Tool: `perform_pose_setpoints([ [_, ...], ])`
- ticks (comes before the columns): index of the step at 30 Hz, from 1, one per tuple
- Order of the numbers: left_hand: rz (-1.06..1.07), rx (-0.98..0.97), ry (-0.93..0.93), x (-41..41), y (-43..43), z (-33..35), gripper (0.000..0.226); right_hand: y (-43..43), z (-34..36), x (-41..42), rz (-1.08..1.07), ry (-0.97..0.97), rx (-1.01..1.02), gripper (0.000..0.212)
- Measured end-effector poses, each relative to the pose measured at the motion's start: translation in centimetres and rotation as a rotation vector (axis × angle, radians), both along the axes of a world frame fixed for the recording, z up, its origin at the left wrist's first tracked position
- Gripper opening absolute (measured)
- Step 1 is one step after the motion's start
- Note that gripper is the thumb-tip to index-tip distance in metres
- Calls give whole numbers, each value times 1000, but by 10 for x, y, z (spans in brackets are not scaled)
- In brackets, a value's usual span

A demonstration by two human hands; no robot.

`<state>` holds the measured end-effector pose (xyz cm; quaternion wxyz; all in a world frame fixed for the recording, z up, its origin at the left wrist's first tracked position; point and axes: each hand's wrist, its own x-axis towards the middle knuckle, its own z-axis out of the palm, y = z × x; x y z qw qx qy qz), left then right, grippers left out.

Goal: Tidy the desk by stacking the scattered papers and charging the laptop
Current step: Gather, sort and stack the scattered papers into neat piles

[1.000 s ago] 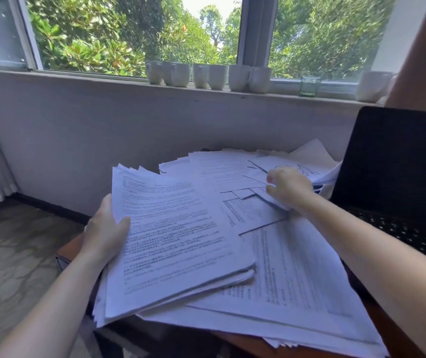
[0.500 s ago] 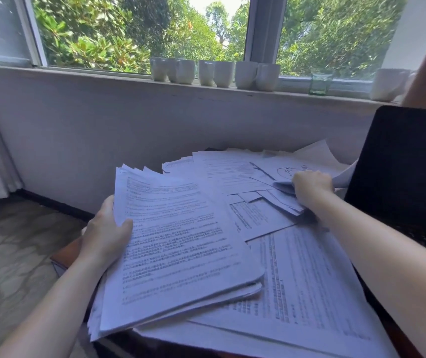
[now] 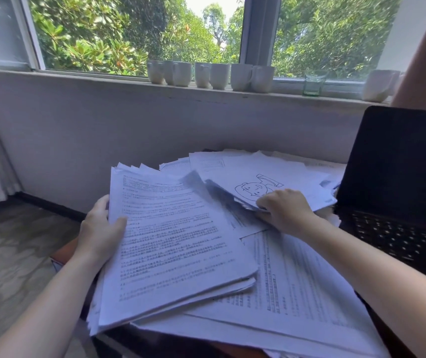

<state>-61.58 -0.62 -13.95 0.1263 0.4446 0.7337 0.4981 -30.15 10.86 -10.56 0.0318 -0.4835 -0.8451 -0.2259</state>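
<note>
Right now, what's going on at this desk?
A person is gathering scattered papers. The left hand grips a stack of printed pages, while the right hand pinches the near edge of a bundle topped by a cartoon-face drawing. Loose sheets lie beneath. The open laptop sits at the right, screen dark, no cable visible.

left hand (image 3: 100,233): thumb on top, grips paper stack (image 3: 175,241) | right hand (image 3: 284,210): fingers curled, pinches sheets (image 3: 292,171)

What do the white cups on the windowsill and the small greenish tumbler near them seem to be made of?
White cups: probably glazed ceramic; they look opaque and thick-walled, with a soft sheen. Greenish tumbler: likely glass; its tinted walls are see-through.
</note>
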Motion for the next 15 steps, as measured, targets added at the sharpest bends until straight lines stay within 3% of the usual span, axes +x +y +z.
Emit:
perform_pose_setpoints([
  [5,23,107,-79,-8,-2,-3,44,-8,12,5,-22,195,-233,50],
  [9,37,119,-66,-11,-3,-6,42,-15,26,-1,-32,172,38,29],
  [11,33,110,-57,-12,-2,-8,40,-17,30,-6,-20,152,129,30],
  [15,15,83,-68,-11,-1,-7,39,-17,32,-12,286,347,349,35],
])
